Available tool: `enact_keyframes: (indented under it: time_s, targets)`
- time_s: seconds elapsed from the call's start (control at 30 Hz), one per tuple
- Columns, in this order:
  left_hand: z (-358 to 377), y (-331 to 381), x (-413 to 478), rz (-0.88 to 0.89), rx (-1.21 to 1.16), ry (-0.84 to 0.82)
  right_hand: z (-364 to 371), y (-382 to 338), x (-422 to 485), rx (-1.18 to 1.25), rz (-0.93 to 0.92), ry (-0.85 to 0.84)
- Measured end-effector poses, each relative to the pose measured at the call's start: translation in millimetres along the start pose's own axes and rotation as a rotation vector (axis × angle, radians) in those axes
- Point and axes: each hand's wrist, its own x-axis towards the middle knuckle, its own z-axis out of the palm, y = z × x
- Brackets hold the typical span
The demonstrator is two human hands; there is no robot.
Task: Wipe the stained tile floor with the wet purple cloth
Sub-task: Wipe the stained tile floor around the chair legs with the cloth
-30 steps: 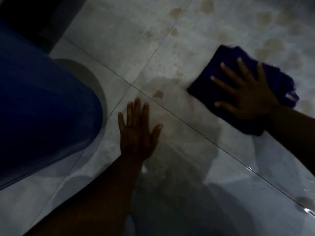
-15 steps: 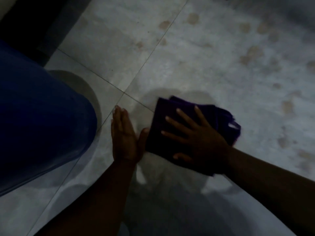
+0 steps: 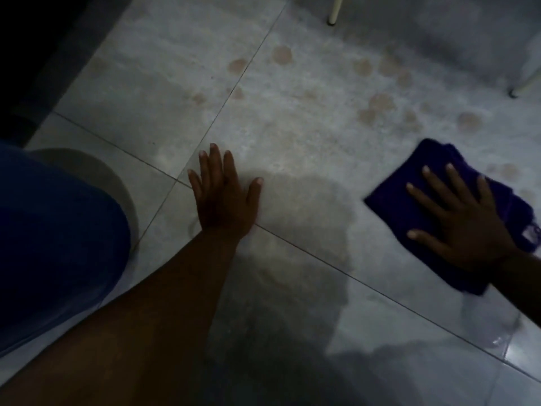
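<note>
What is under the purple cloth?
The tile floor. The right hand presses the cloth flat on it, so any stains beneath stay hidden.

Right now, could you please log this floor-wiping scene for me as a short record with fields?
surface: tile floor, pale, with grout lines
stains: brownish round spots scattered beyond the hands
cloth: purple cloth, folded, flat on the floor at right
right hand: right hand spread flat on top of the cloth, pressing it down
left hand: left hand flat on bare tile, fingers extended, apart from the cloth
furniture: two pale legs standing at the far edge
lighting: dim, with a shadow across the near tiles
</note>
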Motion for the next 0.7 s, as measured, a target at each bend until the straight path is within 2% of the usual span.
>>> enact_keyframes:
  time_s: [0.23,0.4,0.47,0.6,0.7]
  targets:
    - [14.0,-2.6,3.9,-0.011,0.051,0.036,-39.4,-44.4,138.9,0.082,-0.001,0.123]
    - [16.2,-0.8,2.2,-0.018,0.054,0.062,-61.1,-114.7,235.4,0.068,-0.055,0.175]
    - [16.7,-0.5,1.9,-0.024,0.06,0.068,-69.6,-152.0,267.4,0.058,-0.14,0.169]
    - [16.8,0.8,2.9,-0.046,0.078,0.062,-83.9,-227.6,314.5,-0.044,-0.459,0.152]
    - [17.1,-0.6,5.2,-0.065,0.07,0.044,-90.8,-246.8,336.5,-0.096,-0.625,0.151]
